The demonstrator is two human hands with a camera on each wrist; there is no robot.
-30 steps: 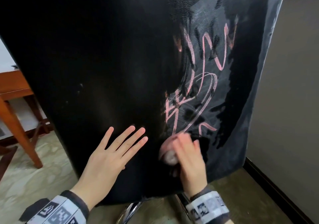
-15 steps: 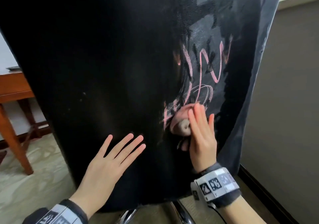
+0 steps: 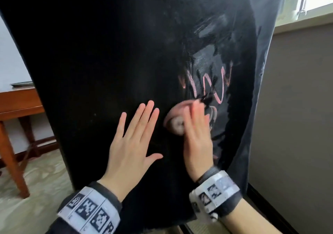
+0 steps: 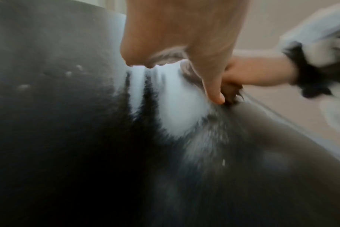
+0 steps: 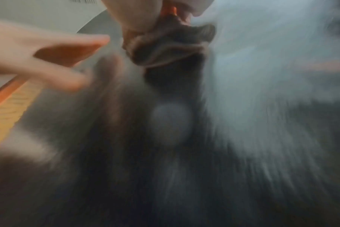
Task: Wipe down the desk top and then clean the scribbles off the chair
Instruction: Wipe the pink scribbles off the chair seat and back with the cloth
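Step in hand: desk wiping looks finished, judging by where the person now works; the scribbles [image 3: 214,87] on the black chair back [image 3: 108,62] are being rubbed off, part way through
Right hand [image 3: 197,134]: fingers [image 3: 195,111] bunched round a pinkish cloth [image 3: 175,116] and pressing it against the chair back; the hand is blurred in every view, so the exact grip is hard to read, though the right wrist view shows a wad of cloth [image 5: 171,44] gathered under the hand
Left hand [image 3: 131,143]: fingers straight and spread wide, palm flat on the chair back just left of the cloth, holding nothing; it seems to brace the chair
Where the marks lie: the main pink zigzag sits just above and to the right of the cloth, its strokes running mostly up and down; a fainter loop lies close by the right fingertips, and a wet sheen covers the chair back around the marks
Nearer hand: the right, already touching the lower edge of the marks; the left lies on clean black
Next move, as a judgement: sweep the cloth up and rightward across the zigzag while the left hand steadies
Surroundings: wooden surface [image 3: 19,104] at far left; window sill [image 3: 306,22] at upper right
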